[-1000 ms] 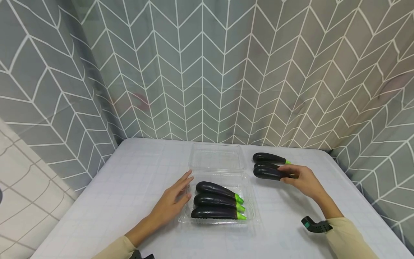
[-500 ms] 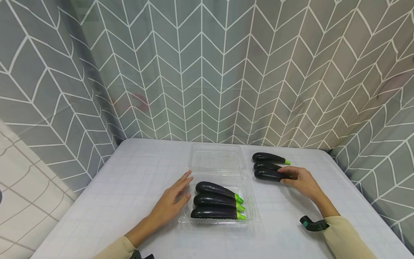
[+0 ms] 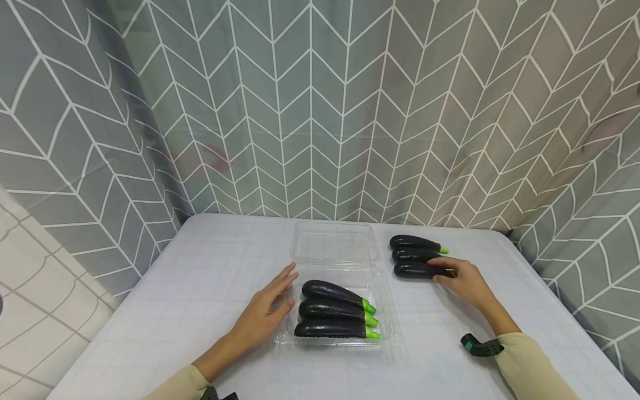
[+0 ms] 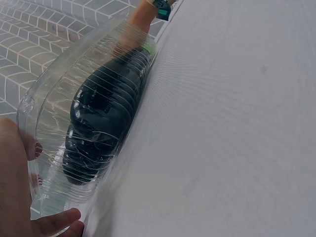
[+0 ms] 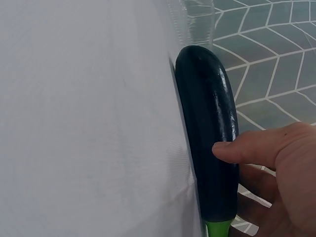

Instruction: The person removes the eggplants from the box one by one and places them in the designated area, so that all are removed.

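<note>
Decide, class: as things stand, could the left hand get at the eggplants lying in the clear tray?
Probably yes. The left hand rests against the clear tray on its left side, the lid lies folded back, and nothing covers the three eggplants inside.

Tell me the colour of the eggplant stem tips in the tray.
Bright green stem tips, clearest in the head view.

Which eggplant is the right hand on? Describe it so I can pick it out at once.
Start at the clear plastic tray in the middle of the table; to its right, three loose eggplants lie side by side on the cloth. The one you want is the eggplant nearest the person, the only one with the right hand gripping its stem end.
</note>
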The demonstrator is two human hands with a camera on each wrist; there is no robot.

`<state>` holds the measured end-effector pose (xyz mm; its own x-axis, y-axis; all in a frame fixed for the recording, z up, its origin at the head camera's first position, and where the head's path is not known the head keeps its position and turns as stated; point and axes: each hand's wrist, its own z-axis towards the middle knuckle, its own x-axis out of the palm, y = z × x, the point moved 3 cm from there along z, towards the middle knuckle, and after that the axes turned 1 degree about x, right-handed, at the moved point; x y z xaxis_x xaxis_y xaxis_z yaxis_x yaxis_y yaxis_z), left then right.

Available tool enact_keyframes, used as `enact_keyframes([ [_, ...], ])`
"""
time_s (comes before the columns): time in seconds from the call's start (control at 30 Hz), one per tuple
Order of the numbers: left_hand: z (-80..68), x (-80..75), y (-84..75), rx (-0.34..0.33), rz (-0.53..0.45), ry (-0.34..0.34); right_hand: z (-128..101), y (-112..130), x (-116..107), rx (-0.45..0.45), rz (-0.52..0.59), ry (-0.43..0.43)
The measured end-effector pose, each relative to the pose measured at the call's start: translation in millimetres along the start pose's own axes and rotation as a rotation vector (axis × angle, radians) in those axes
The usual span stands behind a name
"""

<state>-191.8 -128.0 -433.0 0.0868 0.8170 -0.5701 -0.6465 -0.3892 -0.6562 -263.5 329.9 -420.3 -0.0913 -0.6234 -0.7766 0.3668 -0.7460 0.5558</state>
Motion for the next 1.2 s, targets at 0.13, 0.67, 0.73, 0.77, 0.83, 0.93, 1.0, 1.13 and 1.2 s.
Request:
enact_keyframes([
  [0.13,1.0,-0.4,0.8,0.012,0.007,-0.005,0.1,0.0,-0.9,-0.019,-0.010,-0.040],
  [0.67,2.0,-1.0,0.2,0.010,0.009,0.000,-2.2,3.8,-2.9,-0.010,-0.028,-0.081],
  [0.73,1.9,-0.9,0.3,0.013,0.012,0.000,-2.4,4.9,-3.4,-0.011,-0.025,-0.079],
  [0.77,1.9,-0.8,0.4,0.014,0.008,-0.001,-2.5,5.7,-3.7,-0.013,-0.024,-0.080],
  [0.83,1.9,-0.6,0.7,0.017,0.006,-0.004,-2.6,7.6,-4.1,-0.026,-0.025,-0.082],
  [0.93,1.9,-0.1,1.8,0.021,0.010,-0.007,-2.8,10.5,-4.8,-0.046,-0.027,-0.086],
  [1.0,1.7,0.2,2.4,0.019,0.009,-0.007,-3.0,11.4,-4.8,-0.054,-0.030,-0.088],
  [1.13,1.1,0.4,2.5,0.014,0.010,-0.003,-3.5,13.1,-4.3,-0.050,-0.025,-0.090],
  [1.2,1.0,0.6,2.6,0.014,0.014,-0.003,-3.7,14.8,-4.5,-0.039,-0.025,-0.094],
])
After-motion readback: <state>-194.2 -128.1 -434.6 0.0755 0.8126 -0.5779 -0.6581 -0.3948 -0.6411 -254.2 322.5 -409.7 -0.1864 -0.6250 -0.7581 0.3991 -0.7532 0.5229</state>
